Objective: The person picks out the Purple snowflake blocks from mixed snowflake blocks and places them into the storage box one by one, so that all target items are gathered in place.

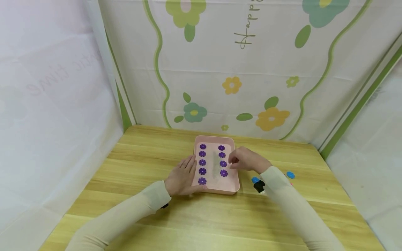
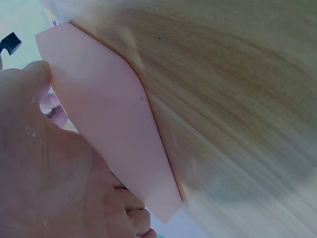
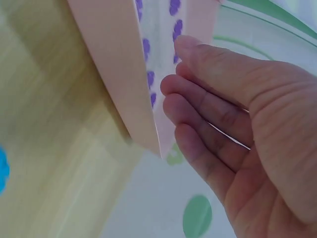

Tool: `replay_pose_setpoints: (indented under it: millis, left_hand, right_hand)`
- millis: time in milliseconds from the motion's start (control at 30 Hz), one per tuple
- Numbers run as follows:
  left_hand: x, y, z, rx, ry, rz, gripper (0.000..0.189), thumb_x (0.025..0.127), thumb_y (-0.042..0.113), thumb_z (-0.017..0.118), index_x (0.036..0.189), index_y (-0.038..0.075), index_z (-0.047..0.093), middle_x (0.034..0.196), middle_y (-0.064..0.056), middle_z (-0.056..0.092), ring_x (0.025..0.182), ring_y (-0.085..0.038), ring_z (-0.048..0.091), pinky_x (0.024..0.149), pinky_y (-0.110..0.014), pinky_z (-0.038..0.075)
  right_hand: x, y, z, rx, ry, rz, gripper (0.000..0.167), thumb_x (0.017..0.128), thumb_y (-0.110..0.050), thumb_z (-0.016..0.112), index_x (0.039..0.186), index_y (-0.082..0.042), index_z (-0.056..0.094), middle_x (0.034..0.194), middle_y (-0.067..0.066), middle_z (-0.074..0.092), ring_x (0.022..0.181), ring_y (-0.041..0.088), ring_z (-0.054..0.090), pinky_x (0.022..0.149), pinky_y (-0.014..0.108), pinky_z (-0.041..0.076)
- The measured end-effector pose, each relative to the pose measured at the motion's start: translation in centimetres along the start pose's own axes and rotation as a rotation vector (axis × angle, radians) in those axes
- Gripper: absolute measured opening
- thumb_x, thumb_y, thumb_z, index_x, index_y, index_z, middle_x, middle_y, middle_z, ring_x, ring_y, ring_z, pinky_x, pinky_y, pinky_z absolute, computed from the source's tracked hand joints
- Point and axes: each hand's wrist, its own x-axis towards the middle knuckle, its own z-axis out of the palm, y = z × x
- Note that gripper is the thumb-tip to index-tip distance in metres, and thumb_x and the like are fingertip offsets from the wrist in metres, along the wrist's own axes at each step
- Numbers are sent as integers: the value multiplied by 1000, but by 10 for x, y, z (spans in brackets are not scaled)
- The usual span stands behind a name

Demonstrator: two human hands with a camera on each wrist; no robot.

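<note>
A pink rectangular tray [image 1: 221,190] lies on the wooden table with two columns of purple flower-shaped discs [image 1: 202,162] inside. Along its left side rests my left hand [image 1: 181,177], fingers extended over the rim and thumb at the near left corner. In the left wrist view that hand [image 2: 64,168] touches the top of the tray wall [image 2: 106,99]. My right hand [image 1: 248,159] hovers at the right rim, beside the right column of discs. Its fingers are loosely bent in the right wrist view, with thumb and fingertips apart and nothing visible between them.
Right of the tray lie blue flower-shaped pieces [image 1: 290,175], a small pink piece [image 1: 291,184] partly behind the right sleeve, and a black wrist device [image 1: 259,186] under the right forearm. Printed white curtains [image 1: 194,62] enclose the table at the back and sides.
</note>
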Motion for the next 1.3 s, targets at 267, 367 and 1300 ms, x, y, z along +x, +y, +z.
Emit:
replay_pose_setpoints:
  millis: [267, 367, 1300]
  left_hand:
    - [0, 1, -1, -8, -5, -2, 114, 95, 89, 28, 161, -4, 36, 173, -23, 28, 161, -36, 31, 132, -43, 31]
    - [0, 1, -2, -15, -5, 0, 114, 96, 88, 29, 161, -5, 36, 173, -23, 28, 162, -36, 30, 132, -43, 31]
    - [-1, -1, -3, -47, -2, 0, 113, 96, 87, 32, 161, -5, 36, 173, -24, 27, 162, -36, 29, 132, -44, 30]
  right_hand:
    - [-46, 25, -17, -55, 41, -3, 11, 94, -14, 80, 104, -9, 81, 96, 0, 79, 80, 5, 66, 74, 28, 61]
    - [-64, 36, -19, -60, 33, 33, 12, 94, -15, 81, 105, -9, 80, 98, 3, 79, 82, 6, 67, 76, 30, 62]
    - [-138, 62, 34, 36, -21, 179, 32, 87, -20, 88, 113, -5, 77, 106, 3, 77, 96, 22, 74, 80, 36, 64]
